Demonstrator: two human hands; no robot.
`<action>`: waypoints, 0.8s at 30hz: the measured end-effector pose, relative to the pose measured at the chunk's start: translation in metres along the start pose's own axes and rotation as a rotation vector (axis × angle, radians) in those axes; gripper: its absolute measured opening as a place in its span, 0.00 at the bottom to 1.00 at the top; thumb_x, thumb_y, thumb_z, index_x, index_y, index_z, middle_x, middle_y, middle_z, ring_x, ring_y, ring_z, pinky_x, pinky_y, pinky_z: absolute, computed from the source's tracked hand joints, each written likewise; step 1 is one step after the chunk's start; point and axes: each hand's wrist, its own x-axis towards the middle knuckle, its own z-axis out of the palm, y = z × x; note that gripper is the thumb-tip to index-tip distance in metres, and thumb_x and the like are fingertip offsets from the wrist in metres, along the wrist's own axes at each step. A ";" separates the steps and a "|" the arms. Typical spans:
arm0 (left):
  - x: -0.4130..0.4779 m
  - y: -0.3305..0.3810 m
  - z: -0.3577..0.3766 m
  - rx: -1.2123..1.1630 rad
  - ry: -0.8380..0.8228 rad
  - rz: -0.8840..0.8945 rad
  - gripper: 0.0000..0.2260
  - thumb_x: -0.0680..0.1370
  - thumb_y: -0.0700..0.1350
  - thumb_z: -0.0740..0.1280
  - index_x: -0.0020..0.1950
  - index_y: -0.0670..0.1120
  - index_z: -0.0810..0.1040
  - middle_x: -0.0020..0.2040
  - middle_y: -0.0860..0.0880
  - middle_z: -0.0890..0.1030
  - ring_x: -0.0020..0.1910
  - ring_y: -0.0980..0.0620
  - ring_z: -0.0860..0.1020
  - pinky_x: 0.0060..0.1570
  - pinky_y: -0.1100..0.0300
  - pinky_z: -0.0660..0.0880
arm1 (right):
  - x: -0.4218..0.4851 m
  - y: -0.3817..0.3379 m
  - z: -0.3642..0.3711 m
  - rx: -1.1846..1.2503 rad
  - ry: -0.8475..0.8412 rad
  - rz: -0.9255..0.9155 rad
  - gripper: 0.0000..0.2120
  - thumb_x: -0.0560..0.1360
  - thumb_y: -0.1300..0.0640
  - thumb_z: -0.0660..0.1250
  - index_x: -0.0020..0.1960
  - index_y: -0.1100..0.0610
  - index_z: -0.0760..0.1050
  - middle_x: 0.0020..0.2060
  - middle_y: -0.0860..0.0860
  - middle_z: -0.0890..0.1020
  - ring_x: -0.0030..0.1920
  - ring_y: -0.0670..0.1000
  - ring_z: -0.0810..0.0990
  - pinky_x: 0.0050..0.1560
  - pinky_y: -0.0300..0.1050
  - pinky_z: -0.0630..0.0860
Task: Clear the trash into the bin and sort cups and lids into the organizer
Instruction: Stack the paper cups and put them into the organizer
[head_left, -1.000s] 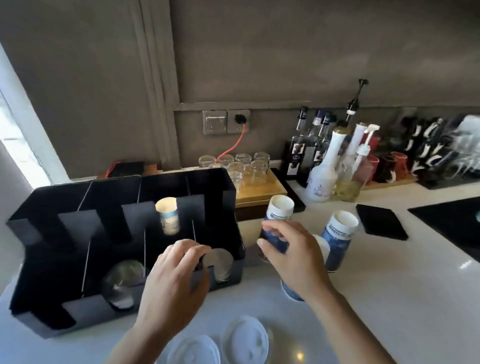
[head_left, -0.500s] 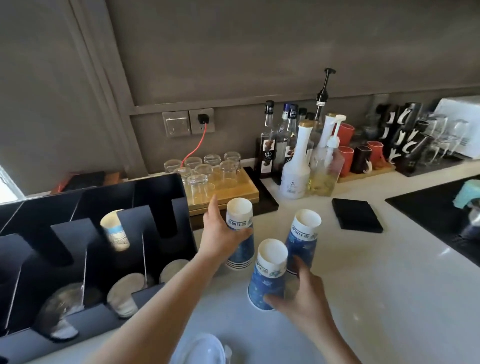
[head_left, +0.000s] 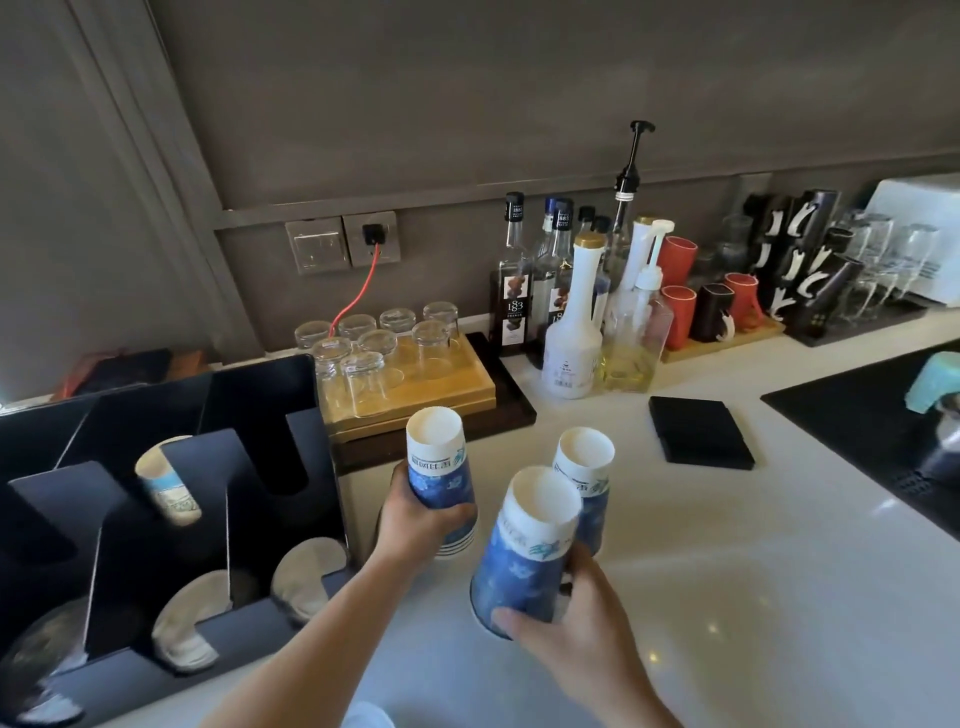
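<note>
Upside-down blue and white paper cups stand on the white counter (head_left: 753, 597). My left hand (head_left: 415, 525) grips a stack of cups (head_left: 441, 478) just right of the black organizer (head_left: 249, 499). My right hand (head_left: 576, 629) holds another inverted blue cup (head_left: 524, 556), tilted, in front of a third blue cup (head_left: 584, 473). Inside the organizer a small pale cup (head_left: 166, 483) lies in an upper slot, and white lids (head_left: 306, 571) sit in the lower slots. A white lid edge (head_left: 369, 717) shows at the bottom.
Behind the cups, upturned glasses (head_left: 374, 348) rest on a wooden tray. Syrup bottles (head_left: 571, 312) and pump bottles stand against the wall, with mugs and glasses further right. A black square pad (head_left: 698, 431) and a black mat (head_left: 872, 415) lie to the right.
My left hand has closed round the stack of cups. My right hand has taken a firmer hold of the near cup and tilted it. The view has shifted slightly right.
</note>
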 end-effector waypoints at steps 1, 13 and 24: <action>0.000 -0.003 -0.001 0.006 0.007 0.006 0.34 0.62 0.40 0.84 0.62 0.52 0.72 0.52 0.55 0.81 0.51 0.54 0.81 0.43 0.59 0.76 | -0.001 -0.011 -0.011 0.042 0.046 -0.034 0.32 0.56 0.42 0.80 0.58 0.38 0.73 0.50 0.37 0.85 0.49 0.38 0.84 0.46 0.33 0.77; 0.003 -0.007 -0.004 0.073 -0.046 -0.014 0.34 0.64 0.43 0.83 0.63 0.53 0.69 0.51 0.57 0.78 0.49 0.55 0.78 0.48 0.55 0.76 | 0.092 -0.059 -0.091 -0.021 0.254 -0.105 0.30 0.59 0.39 0.76 0.58 0.41 0.70 0.53 0.37 0.82 0.52 0.34 0.79 0.46 0.36 0.75; 0.003 -0.012 -0.004 0.058 -0.046 0.034 0.34 0.65 0.44 0.83 0.63 0.55 0.67 0.51 0.60 0.77 0.48 0.57 0.77 0.48 0.58 0.76 | 0.082 0.011 -0.058 -0.122 0.125 0.071 0.44 0.61 0.47 0.83 0.72 0.46 0.65 0.62 0.39 0.77 0.62 0.43 0.76 0.54 0.40 0.76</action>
